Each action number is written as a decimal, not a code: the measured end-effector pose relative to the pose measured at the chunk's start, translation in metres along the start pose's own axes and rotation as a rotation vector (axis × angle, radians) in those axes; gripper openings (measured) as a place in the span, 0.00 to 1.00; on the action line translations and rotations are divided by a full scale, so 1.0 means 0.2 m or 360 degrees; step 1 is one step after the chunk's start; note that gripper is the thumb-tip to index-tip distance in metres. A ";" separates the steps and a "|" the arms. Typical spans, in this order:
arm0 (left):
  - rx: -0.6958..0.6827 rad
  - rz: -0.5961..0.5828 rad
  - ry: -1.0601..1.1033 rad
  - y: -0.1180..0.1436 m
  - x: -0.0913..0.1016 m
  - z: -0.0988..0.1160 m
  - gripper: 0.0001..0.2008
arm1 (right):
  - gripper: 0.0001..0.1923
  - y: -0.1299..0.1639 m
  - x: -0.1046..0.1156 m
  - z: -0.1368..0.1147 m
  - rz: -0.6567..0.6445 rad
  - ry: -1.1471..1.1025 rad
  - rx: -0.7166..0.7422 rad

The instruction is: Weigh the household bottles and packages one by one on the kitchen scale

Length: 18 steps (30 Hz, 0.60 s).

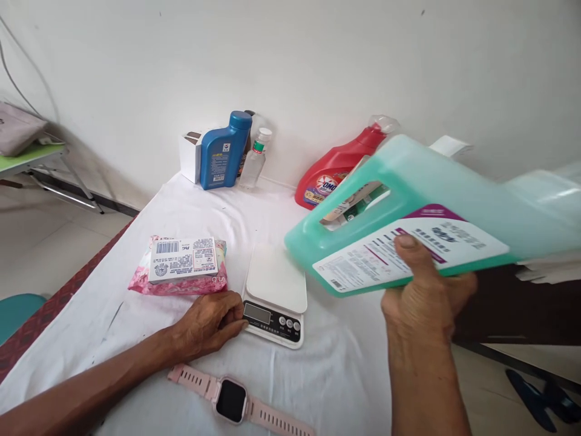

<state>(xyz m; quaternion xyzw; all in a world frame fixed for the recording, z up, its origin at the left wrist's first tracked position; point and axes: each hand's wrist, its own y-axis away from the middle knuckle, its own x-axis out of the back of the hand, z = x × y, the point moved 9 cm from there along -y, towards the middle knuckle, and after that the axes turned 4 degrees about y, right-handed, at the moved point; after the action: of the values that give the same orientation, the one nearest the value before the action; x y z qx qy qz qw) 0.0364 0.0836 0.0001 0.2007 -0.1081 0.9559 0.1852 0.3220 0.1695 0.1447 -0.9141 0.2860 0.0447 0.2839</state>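
My right hand point(422, 290) clasps a translucent green plastic jug point(413, 200), tipped sideways above the bench point(349, 369) near a flat white scale point(275, 287) — my half-curled left hand point(211, 322) touches the scale's edge, grip unclear.

Free cloth point(270, 218) behind scale point(276, 278), jug point(422, 209) rightward

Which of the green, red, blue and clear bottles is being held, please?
The big green plastic bottle with a handle, tilted in the right hand. The opaque blue plastic bottle, red plastic bottle and clear, white-capped bottle are touched by neither hand.
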 end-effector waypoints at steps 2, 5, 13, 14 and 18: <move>-0.0008 0.0008 0.0007 0.00 0.00 0.00 0.07 | 0.27 -0.05 0.06 -0.01 0.0055 0.0102 0.0093; 0.0002 0.0015 0.0002 0.00 0.00 0.00 0.06 | 0.32 -0.11 0.14 0.06 0.0118 0.0221 0.0130; 0.0037 -0.0002 0.0017 -0.01 -0.01 -0.01 0.06 | 0.37 -0.23 0.27 0.36 0.0250 0.0187 0.0182; 0.0049 0.0000 0.0016 -0.01 -0.01 -0.02 0.06 | 0.36 -0.25 0.26 0.39 0.0201 0.0212 0.0180; 0.0024 0.0000 0.0028 -0.01 -0.02 -0.01 0.06 | 0.29 -0.38 0.23 0.48 0.0094 0.0340 0.0115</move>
<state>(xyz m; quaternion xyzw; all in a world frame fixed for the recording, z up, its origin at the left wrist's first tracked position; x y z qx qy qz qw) 0.0391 0.0851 -0.0035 0.1935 -0.0993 0.9585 0.1845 0.4105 0.2501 0.0897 -0.8941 0.3429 -0.0551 0.2829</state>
